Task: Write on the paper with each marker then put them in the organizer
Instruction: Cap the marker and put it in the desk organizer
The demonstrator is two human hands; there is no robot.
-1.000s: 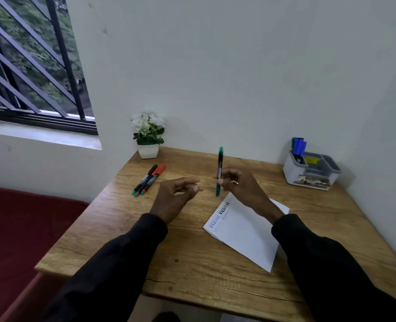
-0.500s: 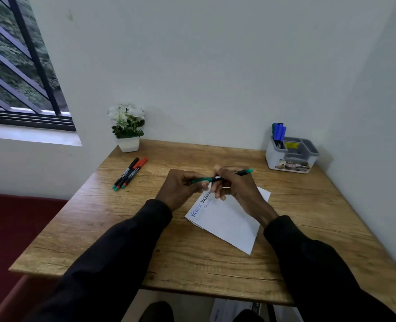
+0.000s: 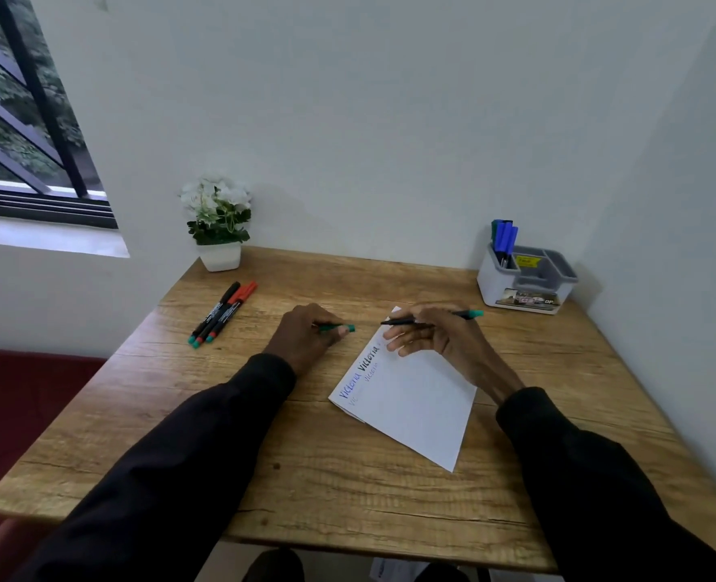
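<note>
The right hand is pinching the marker in curled fingers, its dark tip poking out toward the left hand and its green end sticking out the other side. The left hand is curling round the green cap, which is peeking past its fingertips, just apart from the tip. The paper is lying under the right hand. The organizer is sitting well beyond that hand; spare markers are lying left of the left hand
</note>
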